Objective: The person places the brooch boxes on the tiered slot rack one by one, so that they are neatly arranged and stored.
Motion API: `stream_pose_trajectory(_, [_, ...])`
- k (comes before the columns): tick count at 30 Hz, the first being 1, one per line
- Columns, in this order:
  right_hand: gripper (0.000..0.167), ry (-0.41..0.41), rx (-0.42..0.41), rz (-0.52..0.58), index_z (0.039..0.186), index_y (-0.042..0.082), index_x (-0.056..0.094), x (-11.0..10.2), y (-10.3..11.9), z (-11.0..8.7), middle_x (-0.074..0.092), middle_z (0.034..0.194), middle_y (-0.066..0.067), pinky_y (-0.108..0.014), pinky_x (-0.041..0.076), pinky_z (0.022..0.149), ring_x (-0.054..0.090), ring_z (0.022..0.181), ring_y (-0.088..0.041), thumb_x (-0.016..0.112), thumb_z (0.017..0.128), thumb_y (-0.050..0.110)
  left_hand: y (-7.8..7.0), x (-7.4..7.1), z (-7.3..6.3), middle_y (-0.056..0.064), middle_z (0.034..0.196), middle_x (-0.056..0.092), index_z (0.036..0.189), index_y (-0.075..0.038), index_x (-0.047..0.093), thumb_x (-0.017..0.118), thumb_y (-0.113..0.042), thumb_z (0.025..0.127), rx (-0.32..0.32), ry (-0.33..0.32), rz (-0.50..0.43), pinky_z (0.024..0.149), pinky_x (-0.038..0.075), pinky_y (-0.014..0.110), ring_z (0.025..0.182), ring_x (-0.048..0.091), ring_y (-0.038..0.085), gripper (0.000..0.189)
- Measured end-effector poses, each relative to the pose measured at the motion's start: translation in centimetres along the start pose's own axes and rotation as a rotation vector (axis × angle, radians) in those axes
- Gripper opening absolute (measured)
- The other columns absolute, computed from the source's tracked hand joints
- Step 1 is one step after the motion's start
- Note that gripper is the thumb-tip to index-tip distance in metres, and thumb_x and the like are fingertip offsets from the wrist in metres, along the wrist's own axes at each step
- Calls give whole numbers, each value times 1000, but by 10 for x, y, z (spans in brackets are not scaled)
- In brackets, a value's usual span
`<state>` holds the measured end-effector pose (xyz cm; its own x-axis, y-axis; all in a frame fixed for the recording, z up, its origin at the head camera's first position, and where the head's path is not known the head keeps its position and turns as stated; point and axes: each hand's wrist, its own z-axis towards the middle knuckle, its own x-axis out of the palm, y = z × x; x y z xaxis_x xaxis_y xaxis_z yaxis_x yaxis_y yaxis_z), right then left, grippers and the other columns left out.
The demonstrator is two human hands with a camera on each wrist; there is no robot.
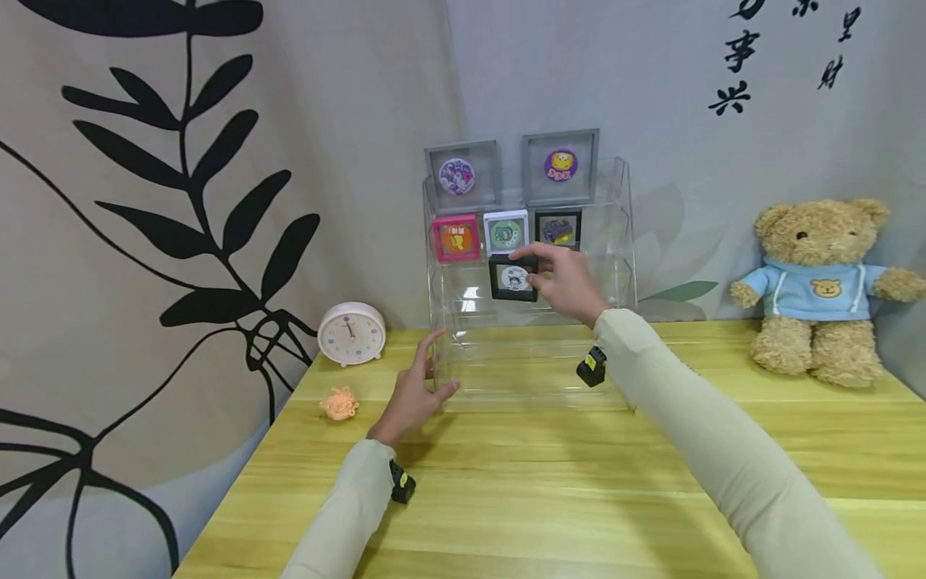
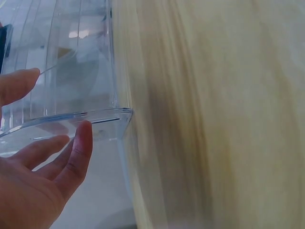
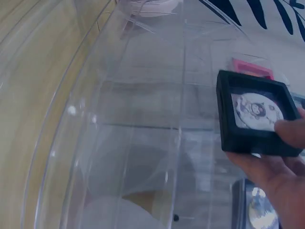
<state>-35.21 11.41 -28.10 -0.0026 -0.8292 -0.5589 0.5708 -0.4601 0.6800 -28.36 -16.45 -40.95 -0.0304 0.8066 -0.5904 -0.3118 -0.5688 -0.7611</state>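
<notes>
A small black display frame [image 1: 514, 277] with a round white badge showing a dark drawing is pinched between the thumb and fingers of my right hand [image 1: 567, 283]. It is held in front of the clear acrylic tiered stand [image 1: 535, 370], just below the middle row of frames. In the right wrist view, the thumb presses the front of the black frame [image 3: 259, 135]. My left hand [image 1: 411, 402] is at the stand's left side panel. The left wrist view shows the thumb and the straightish fingers of that hand [image 2: 43, 186] on either side of the panel's edge, with a fingertip touching it.
Two large grey frames [image 1: 529, 193] stand on the top tier. Below are a pink frame [image 1: 437, 241], a white frame [image 1: 488, 233] and another black frame [image 1: 578, 229]. A clock [image 1: 352, 334] and orange yarn bundle [image 1: 339, 404] lie left; a teddy bear [image 1: 825, 289] sits right.
</notes>
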Motion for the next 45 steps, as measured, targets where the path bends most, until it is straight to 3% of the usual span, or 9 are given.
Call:
stream_pose_trajectory(8, [39,-97,-39,-61,122,12,71,28,3,18,68,131,-13,-37,57,76,70,103,-30,62,90,-9,1,0,0,29,150,48,155,-46,21,75,-14,91,-29,-4,-11,75,66,42,124,61,47,90])
stream_pose_trajectory(17, [36,-169,-121,-187,117,13,74,58,11,26,68,117,-15,-45,58,95,64,108,-33,64,89,-8,1,1,1,29,150,48,155,-46,21,75,-15,90,-37,-1,-6,79,66,46,126,60,47,90])
stream_pose_trajectory(22, [37,-188,-174,-229,112,12,76,72,9,26,68,115,-13,-42,59,97,64,109,-32,65,85,-12,2,2,2,27,149,50,153,-51,21,75,-16,91,-22,-5,6,78,66,44,125,62,44,90])
stream_pose_trajectory(28, [33,-244,-148,-197,110,12,77,82,3,23,68,116,-14,-41,59,97,65,109,-31,69,86,-8,2,2,1,26,150,49,149,-58,20,75,-16,90,-32,-3,-3,76,66,42,124,62,44,91])
stream_pose_trajectory(36, [31,-262,-110,-158,114,12,77,84,2,22,60,117,-16,-40,57,95,58,108,-29,68,89,-5,-1,0,1,26,151,47,152,-54,20,75,-16,91,-29,1,0,81,66,45,126,60,45,91])
stream_pose_trajectory(41, [35,-238,-112,-189,118,14,75,84,2,21,59,117,-16,-40,56,92,58,105,-29,69,88,-4,0,0,1,27,150,48,152,-54,20,75,-17,91,-36,-9,20,84,65,48,126,61,45,91])
stream_pose_trajectory(45, [42,-216,-115,-215,127,16,71,82,1,15,58,125,-17,-44,56,97,58,112,-31,69,89,-4,1,1,0,28,150,48,152,-54,19,75,-17,91,-34,-5,21,88,63,51,126,60,45,91])
